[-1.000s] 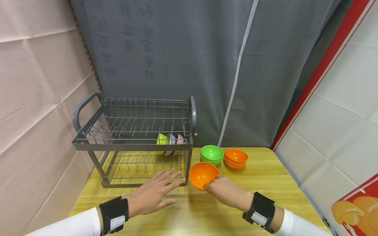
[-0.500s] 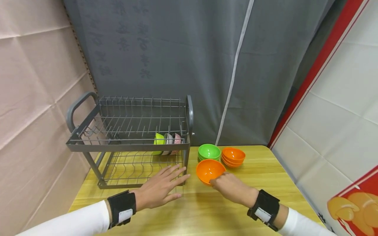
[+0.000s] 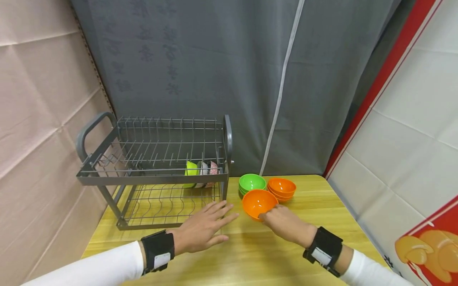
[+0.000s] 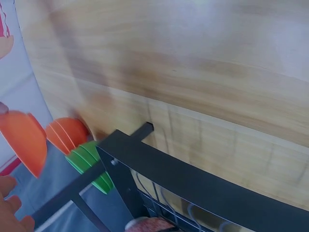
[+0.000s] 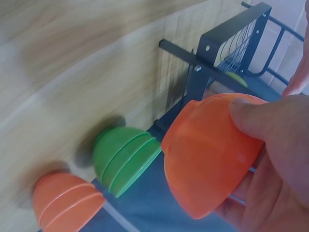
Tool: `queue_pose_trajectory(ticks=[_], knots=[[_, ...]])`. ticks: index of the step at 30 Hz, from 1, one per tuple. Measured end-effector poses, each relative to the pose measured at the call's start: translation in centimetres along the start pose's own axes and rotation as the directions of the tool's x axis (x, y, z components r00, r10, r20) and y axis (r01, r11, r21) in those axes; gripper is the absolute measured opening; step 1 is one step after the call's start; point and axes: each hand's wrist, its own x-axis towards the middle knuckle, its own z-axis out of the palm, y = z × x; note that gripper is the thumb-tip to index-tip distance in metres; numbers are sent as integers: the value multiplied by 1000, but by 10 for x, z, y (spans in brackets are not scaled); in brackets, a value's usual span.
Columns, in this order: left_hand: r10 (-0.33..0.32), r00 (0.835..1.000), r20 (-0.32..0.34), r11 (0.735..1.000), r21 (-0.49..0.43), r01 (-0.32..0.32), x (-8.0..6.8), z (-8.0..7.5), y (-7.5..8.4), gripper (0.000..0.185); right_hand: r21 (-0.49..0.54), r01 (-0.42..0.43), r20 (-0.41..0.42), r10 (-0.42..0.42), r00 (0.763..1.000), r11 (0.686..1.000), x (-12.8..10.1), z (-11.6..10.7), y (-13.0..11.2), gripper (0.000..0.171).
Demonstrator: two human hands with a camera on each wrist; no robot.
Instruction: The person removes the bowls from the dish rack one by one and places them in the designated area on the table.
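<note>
My right hand (image 3: 286,224) pinches the rim of an orange bowl (image 3: 258,201) between thumb and fingers. That bowl hangs above the table, its inside facing up toward the head camera. Just behind it sits a stack of green bowls (image 3: 252,182), partly hidden by it. A stack of orange bowls (image 3: 282,186) stands to the right of the green ones. My left hand (image 3: 202,230) hovers palm down, fingers spread, before the front right corner of a grey dish rack (image 3: 152,180), holding nothing. In the right wrist view, my thumb lies on the outside of the held bowl (image 5: 207,150).
Inside the two-tier rack, a lime-green bowl (image 3: 191,169), a grey-white bowl (image 3: 204,169) and a pink bowl (image 3: 213,169) stand on edge at the right. A wooden table (image 3: 243,258) lies beneath. Behind hangs a grey curtain (image 3: 200,79); a white panel (image 3: 400,135) flanks the right.
My right hand has carried the orange bowl right and farther back, from beside the rack to in front of the green stack. My left hand has shifted right, still spread. The view has turned slightly.
</note>
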Motion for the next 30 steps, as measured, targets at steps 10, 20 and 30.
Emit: queue_pose_trajectory(ticks=[10, 20, 30], knots=[[67, 997, -48, 996, 54, -64, 11, -2, 10, 65, -48, -81, -83, 76, 994, 996, 0, -2, 25, 12], [64, 997, -45, 997, 50, -62, 9, -1, 11, 65, -136, -200, -86, 190, 978, 970, 4, 2, 71, 8], [65, 997, -41, 998, 28, -63, 6, 0, 12, 65, -92, -274, -24, 273, 962, 957, 10, 26, 116, 19]])
